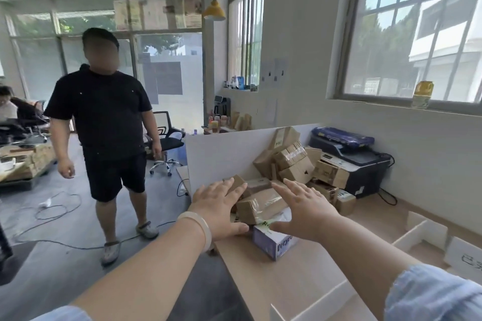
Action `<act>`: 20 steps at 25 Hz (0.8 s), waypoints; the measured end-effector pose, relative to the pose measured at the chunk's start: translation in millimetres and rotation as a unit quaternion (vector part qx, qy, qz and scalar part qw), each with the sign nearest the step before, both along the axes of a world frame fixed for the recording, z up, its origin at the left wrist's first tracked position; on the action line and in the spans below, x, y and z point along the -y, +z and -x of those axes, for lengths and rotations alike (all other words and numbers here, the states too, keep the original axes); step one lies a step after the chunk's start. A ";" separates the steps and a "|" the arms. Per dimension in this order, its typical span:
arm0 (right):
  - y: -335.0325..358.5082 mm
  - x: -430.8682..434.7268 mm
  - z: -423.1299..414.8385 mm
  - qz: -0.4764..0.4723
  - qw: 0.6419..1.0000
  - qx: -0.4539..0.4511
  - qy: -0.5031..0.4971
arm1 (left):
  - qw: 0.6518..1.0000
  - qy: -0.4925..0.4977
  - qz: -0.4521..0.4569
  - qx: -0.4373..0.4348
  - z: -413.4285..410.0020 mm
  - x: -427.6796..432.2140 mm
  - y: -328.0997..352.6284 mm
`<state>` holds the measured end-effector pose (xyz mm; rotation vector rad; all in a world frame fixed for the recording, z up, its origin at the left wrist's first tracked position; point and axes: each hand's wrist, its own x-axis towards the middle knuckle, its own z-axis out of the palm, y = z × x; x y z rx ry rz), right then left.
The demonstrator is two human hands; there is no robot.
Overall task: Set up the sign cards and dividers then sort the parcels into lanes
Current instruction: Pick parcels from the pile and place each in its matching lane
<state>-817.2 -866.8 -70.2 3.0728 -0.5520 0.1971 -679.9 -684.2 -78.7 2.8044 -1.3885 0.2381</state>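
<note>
2 hands, left hand and right hand, are reaching with fingers spread, grasping nothing, toward a taped parcel on the counter.

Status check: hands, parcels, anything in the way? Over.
Left hand and right hand open, flanking the taped parcel. Nothing gripped. Tissue box close on its near side. White dividers lie to the right.

A pale wooden table carries a heap of brown cardboard parcels against an upright white board. A purple tissue box lies just in front of the heap, and a dark printer stands beside it. White dividers and a sign card stand at the right.
</note>
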 end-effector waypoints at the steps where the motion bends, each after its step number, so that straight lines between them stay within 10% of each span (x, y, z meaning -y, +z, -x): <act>1: -2.9 5.0 -16.8 -0.001 1.000 -0.003 -0.003 | 1.000 -0.002 -0.002 -0.003 -18.2 3.8 -2.1; 20: -21.6 114.1 -274.9 -0.053 0.971 0.023 -0.230 | 0.979 -0.199 0.012 -0.047 -344.3 187.1 -17.0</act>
